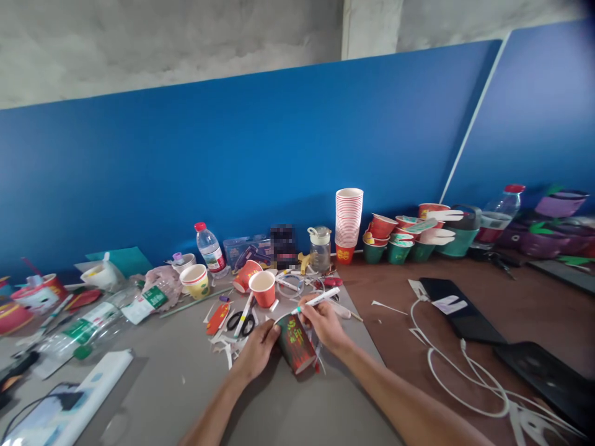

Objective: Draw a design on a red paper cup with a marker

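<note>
On the left of the grey part of the bench (176, 396), a clear bottle with a green label (88, 325) lies on its side, well apart from the work. Farther right, black scissors (250, 327) lie among paper scraps (227, 350), just beyond the left hand (256, 349). That hand grips a dark painted cup (294, 348) by its left side, the thumb at the rim; the cup is tipped over, mouth towards the far left and base towards the near right, in the near middle of the scene. Yellowish characters and red streaks show through its dark coat. A white marker (323, 298) slants down to the cup's far edge, its green tip at or very near the surface; I cannot tell if they touch. The right hand (324, 320) holds the marker in a narrow pinch. The step in hand looks like colouring the cup's side near the rim. The next stroke seems to call for a steady left grip, perhaps a slight turn of the cup, and light tip pressure. On the far right, a tall stack of paper cups (348, 217) stands well clear of both hands.
</note>
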Motion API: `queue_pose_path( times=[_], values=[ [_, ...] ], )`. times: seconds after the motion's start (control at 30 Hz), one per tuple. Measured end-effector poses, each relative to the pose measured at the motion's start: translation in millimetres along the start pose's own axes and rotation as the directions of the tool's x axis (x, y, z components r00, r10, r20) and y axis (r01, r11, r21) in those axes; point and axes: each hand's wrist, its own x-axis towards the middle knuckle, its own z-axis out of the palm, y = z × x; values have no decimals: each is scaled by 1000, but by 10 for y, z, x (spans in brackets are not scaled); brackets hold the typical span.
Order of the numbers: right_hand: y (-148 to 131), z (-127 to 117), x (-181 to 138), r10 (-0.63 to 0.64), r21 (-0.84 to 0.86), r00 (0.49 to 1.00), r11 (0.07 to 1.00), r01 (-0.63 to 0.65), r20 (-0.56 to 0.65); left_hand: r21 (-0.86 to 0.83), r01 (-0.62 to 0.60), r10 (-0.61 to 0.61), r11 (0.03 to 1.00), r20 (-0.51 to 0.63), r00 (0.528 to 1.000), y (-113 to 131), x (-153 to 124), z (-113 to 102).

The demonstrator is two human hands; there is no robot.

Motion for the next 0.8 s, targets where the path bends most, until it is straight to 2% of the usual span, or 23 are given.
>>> queue_pose_path(
  times=[0.13, 0.37, 0.57, 0.8],
  values=[
    [49, 47, -54, -93, -84, 994, 992, 97, 55, 25, -9, 9, 1000, -3, 1000, -2, 8, 3],
    [35, -41, 29, -19, -54, 1000, 998, 18, -15, 21, -20, 20, 1000, -19, 1000, 1, -10, 0],
    [45, 25, -15, -64, -94, 995, 993, 71, 78, -25, 4, -4, 1000, 26, 1000, -27, 9, 2],
    [-24, -77, 57, 62, 28, 998, 998, -62, -32, 48, -32, 34, 998, -40, 999, -38, 0, 0]
  ],
)
